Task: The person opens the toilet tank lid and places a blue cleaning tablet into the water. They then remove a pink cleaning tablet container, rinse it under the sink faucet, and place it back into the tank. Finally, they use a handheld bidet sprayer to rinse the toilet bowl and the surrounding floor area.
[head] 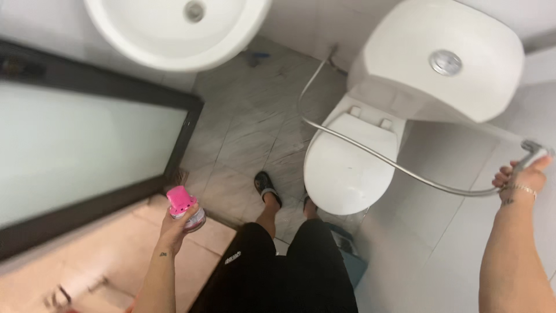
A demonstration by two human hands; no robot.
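A small tiled bathroom seen from above; a frosted glass door in a dark frame [87, 150] fills the left side, and a grey tiled floor [249, 122] runs down the middle; a white ceramic toilet with its lid closed [347, 162] stands to the right, its white cistern [440, 64] behind it against the wall; a round white washbasin [174, 29] hangs at the top left. A thin flexible metal hose [370, 152] crosses over the toilet lid, curving from the wall near the cistern to the right edge. The person stands in black shorts [278, 272], one black sandal [267, 186] beside the toilet base. The right hand [518, 179] is curled around a grey handheld sprayer head [536, 149], whose long axis tilts up and to the right. The left hand [176, 223] wraps its fingers around a small cylindrical spray can with a bright pink cap [184, 207], held near the door frame; the can stands roughly upright, cap uppermost, leaning slightly left.
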